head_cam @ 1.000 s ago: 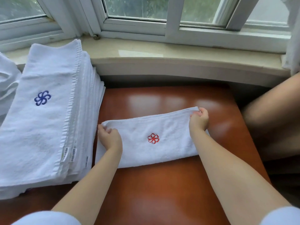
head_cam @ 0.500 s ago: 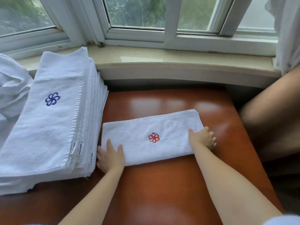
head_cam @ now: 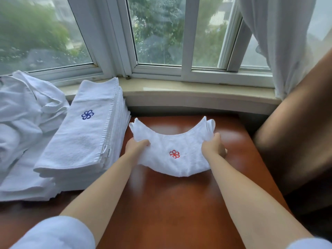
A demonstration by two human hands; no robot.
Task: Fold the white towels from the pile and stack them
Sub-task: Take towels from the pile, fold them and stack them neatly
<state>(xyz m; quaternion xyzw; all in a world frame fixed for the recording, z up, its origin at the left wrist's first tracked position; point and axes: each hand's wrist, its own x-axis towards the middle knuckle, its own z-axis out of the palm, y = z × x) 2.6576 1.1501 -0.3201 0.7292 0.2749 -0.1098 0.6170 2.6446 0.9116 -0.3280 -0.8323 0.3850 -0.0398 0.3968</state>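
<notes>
Folded white towel (head_cam: pixel 172 150) with red flower emblem (head_cam: pixel 174 154) was held over the middle of the glossy reddish-brown table (head_cam: pixel 161 203). Left hand (head_cam: pixel 135 147) gripped its left end, fingers curled into the cloth; right hand (head_cam: pixel 212 147) gripped the right end the same way. Towel sagged between the two hands, its far corners standing up and its near edge hanging low; whether that edge touched the table could not be told, probably just clear of it.

Stack of folded towels (head_cam: pixel 84 137) stood at the left of the table, just beside the left hand, top one bearing a blue flower emblem (head_cam: pixel 87 114). Left of the stack lay a loose pile of unfolded white towels (head_cam: pixel 21 114), rumpled, touching the stack's side.

Surface: polished, showing pale reflections of the window. A pale stone windowsill (head_cam: pixel 197 94) ran along the table's far edge, a dark gap below it. White-framed window (head_cam: pixel 186 42) above, green trees blurred beyond the glass. White curtain (head_cam: pixel 280 42) hung at the right. A dark brown object (head_cam: pixel 291 141), blurred, sat against the table's right side; not identifiable. White sleeves showed at both lower corners.
</notes>
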